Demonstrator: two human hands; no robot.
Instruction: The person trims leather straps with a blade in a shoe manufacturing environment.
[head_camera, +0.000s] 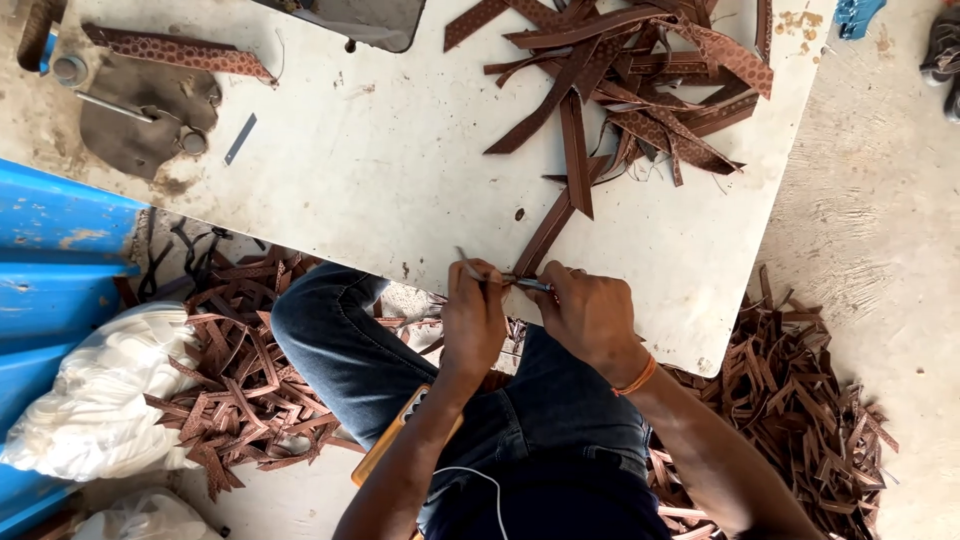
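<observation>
My left hand (472, 320) and my right hand (590, 315) meet at the near edge of the white worktable (380, 170). Between them they pinch the lower end of a long brown leather strip (548, 228) that slants up onto the table. A thin metal tool (528, 284) lies across the two hands at the strip's end; a slim metal tip sticks up from my left fingers. Which hand grips the tool I cannot tell. My right wrist wears an orange thread band (637, 377).
A heap of brown leather strips (640, 80) covers the table's far right. A patterned strip (180, 50) and a metal machine part (140, 110) sit at far left. Leather offcuts litter the floor left (240, 380) and right (800, 400). White sack (100, 400), blue panel (50, 260).
</observation>
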